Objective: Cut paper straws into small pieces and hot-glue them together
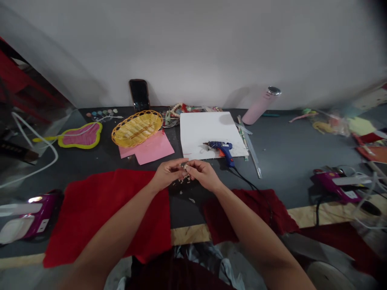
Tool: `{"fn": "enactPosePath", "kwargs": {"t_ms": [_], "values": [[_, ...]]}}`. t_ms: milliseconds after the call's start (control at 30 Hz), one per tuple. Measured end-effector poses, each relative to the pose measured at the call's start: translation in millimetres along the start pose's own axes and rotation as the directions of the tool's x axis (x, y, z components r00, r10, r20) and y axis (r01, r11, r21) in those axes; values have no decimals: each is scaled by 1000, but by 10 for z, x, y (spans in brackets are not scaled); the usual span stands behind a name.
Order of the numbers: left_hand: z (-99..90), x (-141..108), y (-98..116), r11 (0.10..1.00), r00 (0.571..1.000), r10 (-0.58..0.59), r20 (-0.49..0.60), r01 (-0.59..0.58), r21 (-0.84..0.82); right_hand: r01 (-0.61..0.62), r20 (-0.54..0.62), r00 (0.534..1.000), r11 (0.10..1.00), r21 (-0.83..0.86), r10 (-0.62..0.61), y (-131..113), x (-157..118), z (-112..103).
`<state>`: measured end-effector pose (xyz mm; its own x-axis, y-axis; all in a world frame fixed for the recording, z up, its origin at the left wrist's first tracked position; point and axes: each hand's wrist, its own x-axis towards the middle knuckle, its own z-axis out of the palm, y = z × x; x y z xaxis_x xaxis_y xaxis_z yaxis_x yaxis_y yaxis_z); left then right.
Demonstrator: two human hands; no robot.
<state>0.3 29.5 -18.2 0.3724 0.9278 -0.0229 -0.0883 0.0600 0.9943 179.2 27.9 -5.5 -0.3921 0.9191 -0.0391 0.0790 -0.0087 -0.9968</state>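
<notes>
My left hand (169,173) and my right hand (202,173) meet above the dark table, fingertips pinched together. Between them is a small pale piece (185,166), too small and too covered by fingers to name. Several tiny cream bits (181,181) lie on the table just under my fingers. Beyond my right hand, a blue glue gun (222,148) rests partly on a white sheet (208,127), its nozzle to the left. A bright red cloth (111,201) lies under my left forearm, and a darker red cloth (263,205) under my right.
Pink paper (155,150) lies beneath a yellow woven basket (137,129). Against the wall lean a phone (139,94) and a pink tumbler (260,106). Purple devices stand left (38,217) and right (338,185). The glue gun's cord (244,179) passes near my right forearm.
</notes>
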Motion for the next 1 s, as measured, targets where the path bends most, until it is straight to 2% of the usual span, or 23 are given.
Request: {"fn": "enactPosePath", "kwargs": {"t_ms": [100,167,200,267,300,367,433,467,567,667,767,900,1000], "values": [[-15,-24,131,990,992,103,-76,-94,108,3,-44,999,1000,-22,-4,6,-3,-21],[-65,-38,283,945,959,214,-184,-156,287,2,-59,998,999,-32,-4,-19,-7,-25],[-110,-41,369,895,932,277,-235,-162,415,4,-63,998,999,-36,-6,-36,-9,-25],[-239,-38,536,722,870,393,-297,-92,686,17,-65,998,998,-56,-21,-65,-12,-19],[-321,-28,607,599,850,436,-297,-28,800,29,-65,997,997,-70,-33,-73,-13,-15],[-510,7,704,327,838,460,-295,149,933,48,-58,997,995,-87,-53,-70,-13,-12],[-709,60,735,105,837,434,-333,320,942,52,-47,997,995,-84,-56,-46,-9,-16],[-804,90,729,16,848,406,-341,366,930,52,-43,998,996,-77,-55,-31,-6,-20],[-1034,170,675,-152,886,295,-359,414,898,58,-42,997,997,-55,-60,13,5,-36],[-1164,198,650,-196,904,259,-340,394,898,76,-44,996,995,-58,-78,44,12,-46],[-1221,152,679,-159,890,312,-332,393,906,99,-51,993,991,-89,-104,65,15,-49],[-1241,25,681,-130,874,407,-267,345,930,124,-60,990,985,-118,-131,87,20,-50],[-1208,-57,592,-123,888,399,-229,299,946,129,-62,989,983,-129,-138,110,24,-51]]}}
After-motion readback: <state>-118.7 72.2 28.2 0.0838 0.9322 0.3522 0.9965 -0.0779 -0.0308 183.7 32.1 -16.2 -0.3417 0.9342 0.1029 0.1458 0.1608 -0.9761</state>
